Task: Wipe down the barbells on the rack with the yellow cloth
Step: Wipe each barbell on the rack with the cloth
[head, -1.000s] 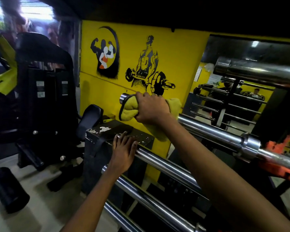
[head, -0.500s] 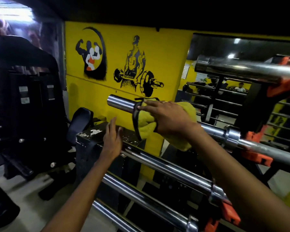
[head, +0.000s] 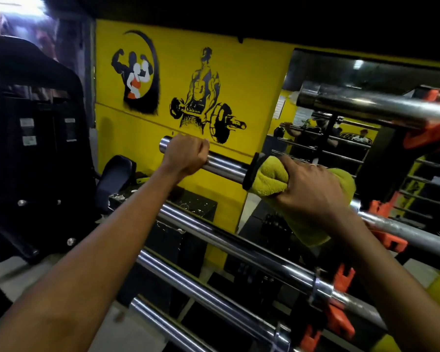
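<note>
- left hand [head: 186, 154] closed around the barbell sleeve [head: 224, 166] near its end
- right hand [head: 313, 189] clamped the yellow cloth [head: 269, 177] around the same sleeve; lower barbells [head: 214, 250] sat untouched

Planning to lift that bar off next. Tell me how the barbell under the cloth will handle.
Likely heavy: the barbell is long solid-looking steel. Its polished round sleeve looks slippery and apt to roll once off the orange rack hooks.
</note>
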`<state>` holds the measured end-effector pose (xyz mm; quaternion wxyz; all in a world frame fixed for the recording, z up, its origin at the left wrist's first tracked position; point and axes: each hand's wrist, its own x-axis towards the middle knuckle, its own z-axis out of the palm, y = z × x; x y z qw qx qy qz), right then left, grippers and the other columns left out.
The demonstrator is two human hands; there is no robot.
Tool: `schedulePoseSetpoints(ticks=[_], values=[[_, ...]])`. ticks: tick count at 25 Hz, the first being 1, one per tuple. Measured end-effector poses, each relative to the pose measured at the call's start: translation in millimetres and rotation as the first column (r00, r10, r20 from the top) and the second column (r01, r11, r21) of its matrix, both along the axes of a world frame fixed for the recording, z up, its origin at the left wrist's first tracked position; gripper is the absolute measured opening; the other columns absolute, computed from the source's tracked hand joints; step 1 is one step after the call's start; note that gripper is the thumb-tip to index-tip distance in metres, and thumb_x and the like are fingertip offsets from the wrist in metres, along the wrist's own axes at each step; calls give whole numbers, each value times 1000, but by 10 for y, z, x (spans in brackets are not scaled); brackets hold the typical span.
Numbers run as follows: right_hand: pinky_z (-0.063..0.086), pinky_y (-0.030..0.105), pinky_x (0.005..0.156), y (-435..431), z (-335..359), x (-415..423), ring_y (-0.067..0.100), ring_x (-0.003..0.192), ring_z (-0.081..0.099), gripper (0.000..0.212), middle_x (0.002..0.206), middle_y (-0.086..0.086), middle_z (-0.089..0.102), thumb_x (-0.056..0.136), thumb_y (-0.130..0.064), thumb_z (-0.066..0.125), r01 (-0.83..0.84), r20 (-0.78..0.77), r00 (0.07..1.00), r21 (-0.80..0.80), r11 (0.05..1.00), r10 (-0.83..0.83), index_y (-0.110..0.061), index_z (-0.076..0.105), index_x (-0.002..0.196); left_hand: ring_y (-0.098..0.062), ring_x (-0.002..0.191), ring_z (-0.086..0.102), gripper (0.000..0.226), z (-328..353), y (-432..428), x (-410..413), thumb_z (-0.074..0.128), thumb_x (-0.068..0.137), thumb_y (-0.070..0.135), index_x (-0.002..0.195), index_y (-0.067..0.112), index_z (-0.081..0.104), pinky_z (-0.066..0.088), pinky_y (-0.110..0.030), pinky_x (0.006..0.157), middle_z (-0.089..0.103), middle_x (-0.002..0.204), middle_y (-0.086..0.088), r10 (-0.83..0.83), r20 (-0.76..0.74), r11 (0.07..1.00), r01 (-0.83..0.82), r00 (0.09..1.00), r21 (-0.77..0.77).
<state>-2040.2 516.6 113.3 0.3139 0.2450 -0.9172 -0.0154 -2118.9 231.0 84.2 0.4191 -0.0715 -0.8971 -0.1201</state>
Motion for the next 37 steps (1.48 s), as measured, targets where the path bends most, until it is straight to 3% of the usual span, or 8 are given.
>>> schedulePoseSetpoints(ticks=[3,5,7,10,14,24,33,37], values=[[53,42,89,-40,-38,-27,25,91,67,90,114,1,69,73,-88,23,7,-23,1000,91,996,-4,-27,44,135,-25,79,59,49,383,-31,-96,37,99,42,75,6,60,42,-35,70,60,74,-7,108,465,987,-39,879,-156],[52,44,88,-118,-47,-53,27,92,67,87,115,3,68,73,-86,27,3,-20,1000,126,992,-1,-26,43,135,-19,85,57,61,410,-76,-126,31,99,56,81,10,67,41,-37,82,62,81,-1,-104,549,994,67,829,86],[51,46,89,-262,-41,-87,29,96,66,83,117,5,66,76,-83,38,-6,-8,1000,154,988,7,-25,42,136,-19,102,55,52,297,-101,-79,29,102,47,102,15,69,38,-36,95,62,99,5,-321,282,908,210,904,363],[50,46,88,-584,-50,-192,30,97,65,80,115,6,65,79,-79,42,-37,-36,998,186,982,44,-23,43,136,-17,121,45,37,-136,-343,-59,33,101,30,128,21,55,27,-40,106,57,123,2,-108,-208,852,198,972,485],[54,45,88,-1177,-14,-467,28,99,65,68,114,6,64,85,-63,58,-118,7,993,185,976,119,-22,44,137,-28,133,38,48,-1102,-500,108,45,98,27,144,15,40,30,-53,111,42,145,-11,-12,-51,744,43,999,667],[36,49,112,-1367,-2,-504,30,137,44,71,164,0,25,91,-44,64,-259,-8,956,442,859,292,-43,29,153,-33,134,40,57,-1814,-93,271,24,93,46,104,15,70,12,-53,117,64,120,-10,-69,160,959,20,985,284],[48,45,91,-55,-100,41,28,94,66,71,115,6,68,81,-69,55,50,-56,997,6,999,-49,-22,47,134,-18,143,26,60,-1673,-165,359,20,96,47,125,13,59,2,-41,118,53,138,-7,-156,286,958,74,945,277],[43,48,96,-106,-381,183,35,107,62,76,122,14,64,74,-53,70,67,-141,987,-78,995,-77,-14,47,135,-20,149,5,66,-1718,-328,420,20,101,54,151,11,25,0,-43,119,17,161,-8,-130,353,971,46,926,236]])
